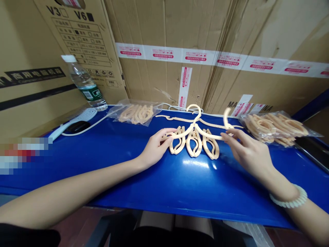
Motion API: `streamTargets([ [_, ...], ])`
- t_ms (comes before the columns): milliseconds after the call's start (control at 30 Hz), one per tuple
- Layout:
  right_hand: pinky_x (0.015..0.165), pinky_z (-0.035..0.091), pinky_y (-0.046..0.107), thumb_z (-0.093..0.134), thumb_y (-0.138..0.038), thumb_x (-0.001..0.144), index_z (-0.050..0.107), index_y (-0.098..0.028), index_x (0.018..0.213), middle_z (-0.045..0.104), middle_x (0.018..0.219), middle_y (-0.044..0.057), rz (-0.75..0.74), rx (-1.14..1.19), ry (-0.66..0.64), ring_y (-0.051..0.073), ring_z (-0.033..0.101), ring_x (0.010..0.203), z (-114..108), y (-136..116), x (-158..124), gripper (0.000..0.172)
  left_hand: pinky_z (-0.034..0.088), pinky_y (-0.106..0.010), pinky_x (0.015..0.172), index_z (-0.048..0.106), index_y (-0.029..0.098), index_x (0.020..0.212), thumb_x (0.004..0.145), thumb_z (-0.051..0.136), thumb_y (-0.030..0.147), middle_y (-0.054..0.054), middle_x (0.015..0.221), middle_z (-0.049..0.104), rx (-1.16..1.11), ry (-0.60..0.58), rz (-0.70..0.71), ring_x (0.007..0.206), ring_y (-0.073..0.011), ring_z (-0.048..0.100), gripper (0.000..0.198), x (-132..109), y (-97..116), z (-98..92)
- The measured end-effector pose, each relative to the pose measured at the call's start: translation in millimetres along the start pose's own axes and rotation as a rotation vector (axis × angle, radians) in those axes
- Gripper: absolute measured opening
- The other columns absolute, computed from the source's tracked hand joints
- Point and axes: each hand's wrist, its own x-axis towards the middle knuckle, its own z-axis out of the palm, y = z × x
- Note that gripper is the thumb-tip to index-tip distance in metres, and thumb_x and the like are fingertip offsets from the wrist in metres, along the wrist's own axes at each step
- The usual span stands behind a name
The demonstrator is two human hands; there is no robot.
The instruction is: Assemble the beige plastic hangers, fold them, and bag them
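Note:
A beige folding hanger [194, 124] is spread out on the table, its hook pointing away from me. My left hand [155, 145] is closed in a pinch around its left end. At the opposite end, my right hand [248, 151] has its fingers closed on the tip of the right arm. Three folded hangers [194, 147] lie in a row just below it, partly under its arms. Behind it rests another unfolded hanger [177, 119]. A curved beige hook [227, 118] rises just beyond my right fingers; what it joins is hidden.
Clear bags of folded hangers lie at the back left [137, 113] and right [276, 127] of the blue table [164, 185]. A water bottle [88, 87], a white fan-like item [82, 116] and a cable are at left. Cardboard boxes [159, 20] wall off the back.

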Motion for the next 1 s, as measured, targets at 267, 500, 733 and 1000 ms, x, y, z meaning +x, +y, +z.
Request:
streamTargets([
  [267,0.077,0.062,0.038,0.056,-0.025,0.098,0.059,-0.027,0.137,0.063,0.13,0.014,0.052,0.332,0.08,0.027,0.07,0.099,3.7,-3.8,5.0,0.039,0.052,-0.037,0.102,0.066,0.022,0.122,0.095,0.057,0.027,-0.008,0.13,0.067,-0.021,0.011,-0.011,0.115,-0.0243,0.067,0.029,-0.3,0.8,1.1],
  [500,0.068,0.059,0.038,0.061,-0.038,0.095,0.068,-0.025,0.125,0.073,0.112,0.01,0.314,0.745,-0.019,0.022,0.067,0.076,7.1,9.8,7.6,0.033,0.057,-0.032,0.086,0.066,0.019,0.119,0.088,0.063,0.027,-0.008,0.114,0.071,-0.091,0.091,-0.018,0.103,-0.0224,0.068,0.032,0.7,5.8,1.4],
  [733,0.071,0.057,0.036,0.071,-0.041,0.088,0.074,-0.027,0.115,0.071,0.09,0.004,0.492,1.072,-0.015,0.019,0.064,0.072,6.8,14.4,10.4,0.03,0.058,-0.03,0.066,0.06,0.018,0.119,0.08,0.073,0.029,0.0,0.079,0.066,-0.28,0.152,-0.034,0.067,-0.0153,0.065,0.043,1.1,7.9,2.4],
  [1000,0.066,0.058,0.036,0.078,-0.043,0.083,0.067,-0.024,0.112,0.066,0.08,0.001,0.6,1.382,-0.124,0.017,0.063,0.066,7.3,-13.4,12.6,0.036,0.058,-0.027,0.059,0.055,0.018,0.12,0.078,0.077,0.031,0.0,0.08,0.067,-0.328,0.073,-0.023,0.066,-0.0144,0.066,0.049,-2.6,14.5,8.3],
])
